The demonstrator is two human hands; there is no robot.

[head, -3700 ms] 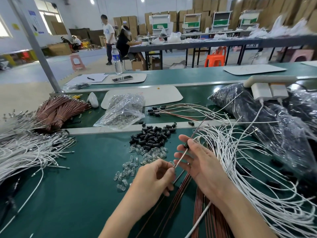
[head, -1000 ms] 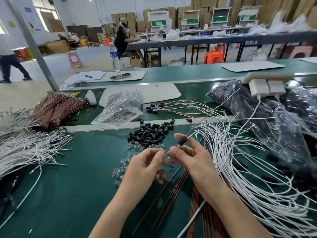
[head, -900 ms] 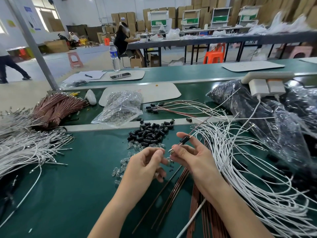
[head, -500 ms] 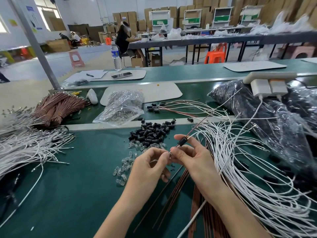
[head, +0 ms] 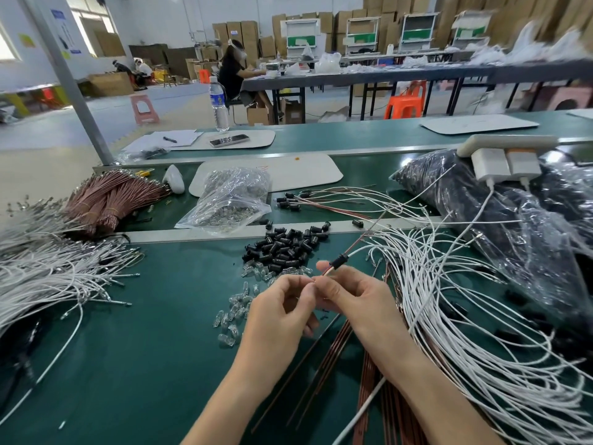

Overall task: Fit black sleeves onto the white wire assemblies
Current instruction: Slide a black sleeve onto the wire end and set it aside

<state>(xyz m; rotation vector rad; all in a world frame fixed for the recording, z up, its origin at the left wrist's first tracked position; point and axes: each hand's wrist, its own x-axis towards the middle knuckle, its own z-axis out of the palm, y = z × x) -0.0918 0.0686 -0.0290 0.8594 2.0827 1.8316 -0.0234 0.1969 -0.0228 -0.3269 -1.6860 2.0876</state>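
Two hands: left hand (head: 282, 311) and right hand (head: 356, 295) meet low over the desk (head: 144, 348), fingertips almost touching, which puts the small work close under the eye.
Left hand: thumb and forefinger pinch the free end of the wire pair (head: 325, 272), seemingly to steady the tip.
Right hand: pinches the same pair just behind the black sleeve (head: 340, 261); gripping that close probably stops the thin wire buckling.
Black sleeve: threaded on the held white and brown wires, just beyond the right fingertips, clear of the desk.
Sleeve pile (head: 285, 247): loose, just ahead of the hands, within easy reach.
Clear bulbs (head: 237, 303): scattered beside the left hand.
White wire stock (head: 465, 316): looped at the right, ends pointing toward the hands.
Step, as judged: sleeve is on; sliding it to the wire end looks unfinished.
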